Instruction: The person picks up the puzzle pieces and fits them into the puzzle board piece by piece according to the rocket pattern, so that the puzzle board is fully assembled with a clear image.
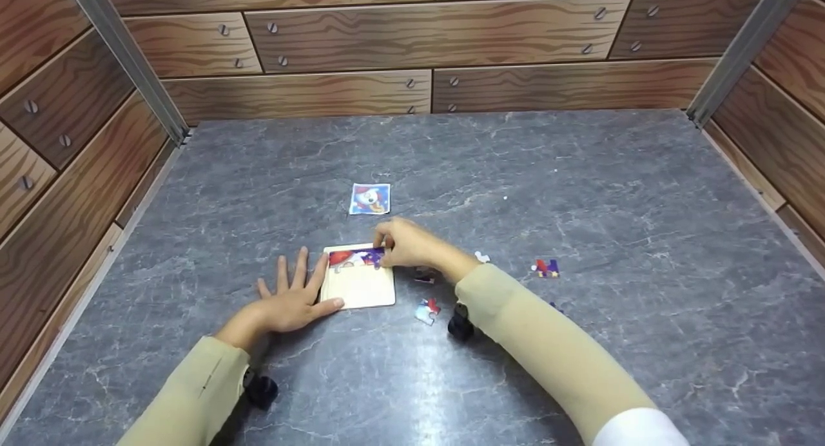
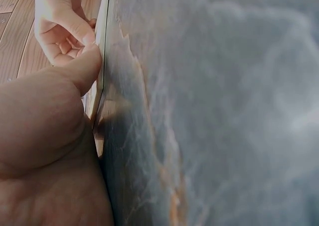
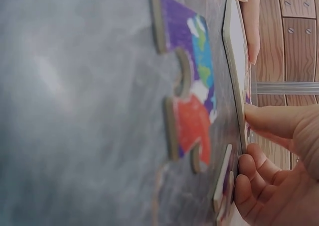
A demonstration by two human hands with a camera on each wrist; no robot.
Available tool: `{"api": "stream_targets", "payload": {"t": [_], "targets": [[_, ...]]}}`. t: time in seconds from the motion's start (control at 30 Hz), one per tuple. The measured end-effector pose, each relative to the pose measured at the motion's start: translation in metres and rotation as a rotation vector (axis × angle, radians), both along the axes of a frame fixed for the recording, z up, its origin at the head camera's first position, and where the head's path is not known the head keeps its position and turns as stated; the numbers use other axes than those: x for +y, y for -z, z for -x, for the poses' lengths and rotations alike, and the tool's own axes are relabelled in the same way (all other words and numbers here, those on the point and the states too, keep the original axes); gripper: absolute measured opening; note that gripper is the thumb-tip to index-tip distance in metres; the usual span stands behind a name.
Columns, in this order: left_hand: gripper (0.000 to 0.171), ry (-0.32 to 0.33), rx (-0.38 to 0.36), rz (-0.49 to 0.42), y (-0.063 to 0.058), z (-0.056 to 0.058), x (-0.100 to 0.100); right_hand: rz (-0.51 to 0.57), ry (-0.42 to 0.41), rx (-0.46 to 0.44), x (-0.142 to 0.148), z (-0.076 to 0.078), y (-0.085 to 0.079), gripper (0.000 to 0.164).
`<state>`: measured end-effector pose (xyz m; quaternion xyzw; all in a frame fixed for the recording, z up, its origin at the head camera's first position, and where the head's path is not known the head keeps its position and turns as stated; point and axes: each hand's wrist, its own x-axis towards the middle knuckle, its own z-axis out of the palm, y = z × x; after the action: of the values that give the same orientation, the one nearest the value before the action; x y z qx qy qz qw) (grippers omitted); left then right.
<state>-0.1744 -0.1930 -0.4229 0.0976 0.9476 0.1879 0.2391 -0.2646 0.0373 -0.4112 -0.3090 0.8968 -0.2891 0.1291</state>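
Now the right hand [image 1: 408,243] curls at the top-right corner of the puzzle tray [image 1: 361,288]; whether it pinches anything, one can't tell. The left hand [image 1: 293,304], fingers spread, touches the left edge. A skewed push could pop the top pieces [image 1: 341,258] loose!

No text, label, brand, number or sign is readable.

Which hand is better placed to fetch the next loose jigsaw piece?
The right hand, probably: it is nearer the loose jigsaw pieces, which lie right of the puzzle tray. The left hand touches the tray's left edge and could steady it.
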Motion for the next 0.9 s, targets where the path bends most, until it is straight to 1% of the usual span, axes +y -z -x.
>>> {"api": "stream_targets", "payload": {"t": [0.3, 0.53, 0.6, 0.7, 0.8, 0.87, 0.9], "targets": [[0.093, 0.006, -0.003, -0.003, 0.000, 0.000, 0.001, 0.029, 0.015, 0.044, 0.001, -0.002, 0.002, 0.021], [0.092, 0.007, 0.007, 0.008, 0.001, -0.001, 0.000, 0.040, 0.030, 0.036, 0.000, -0.005, 0.002, 0.016], [0.091, 0.007, 0.009, 0.003, 0.001, -0.001, -0.001, 0.038, 0.012, 0.038, 0.001, -0.006, 0.001, 0.013], [0.092, 0.011, 0.007, -0.001, 0.000, -0.001, -0.001, 0.014, -0.047, 0.059, 0.005, -0.006, 0.000, 0.010], [0.092, 0.011, 0.006, 0.005, 0.001, 0.000, -0.001, 0.003, -0.107, 0.064, 0.013, -0.005, 0.000, 0.021], [0.092, 0.011, 0.007, 0.008, 0.002, 0.000, 0.000, 0.025, -0.114, 0.023, 0.019, -0.004, -0.001, 0.026], [0.092, 0.012, 0.007, 0.008, 0.002, 0.000, 0.001, 0.040, -0.104, -0.007, 0.022, -0.004, -0.002, 0.028]]}}
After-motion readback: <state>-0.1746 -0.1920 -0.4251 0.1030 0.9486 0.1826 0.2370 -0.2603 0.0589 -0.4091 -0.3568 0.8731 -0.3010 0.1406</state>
